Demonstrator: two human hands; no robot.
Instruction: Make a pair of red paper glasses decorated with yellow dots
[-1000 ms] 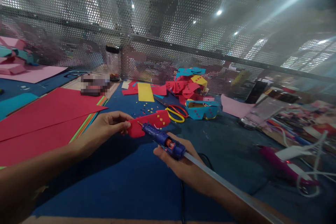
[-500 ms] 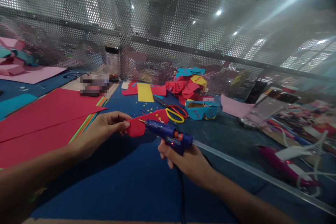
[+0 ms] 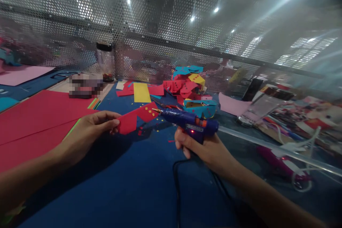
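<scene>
My left hand (image 3: 103, 124) pinches the left end of a red paper cutout (image 3: 128, 123), which has yellow specks near its right end. A blue glue gun (image 3: 184, 119) is gripped in my right hand (image 3: 200, 146), its metal nozzle pointing left near the right end of the cutout. I cannot tell if nozzle and paper touch. A red light glows on the gun, and a long clear glue stick (image 3: 253, 142) runs out of its back. Its black cord (image 3: 176, 185) hangs down over the blue table. Behind the gun, the scissors are mostly hidden.
Large red sheets (image 3: 45, 114) lie at left. Behind are a clear jar (image 3: 106, 62), a yellow paper strip (image 3: 142, 92), a pile of red and blue paper pieces (image 3: 187, 83) and a blue paper mask (image 3: 201, 108). To the right sits a magenta tool (image 3: 280, 164) with white cable.
The glue gun has slid right along the red cutout, from its left part toward its right end. My left hand still holds the cutout. The view has shifted slightly.
</scene>
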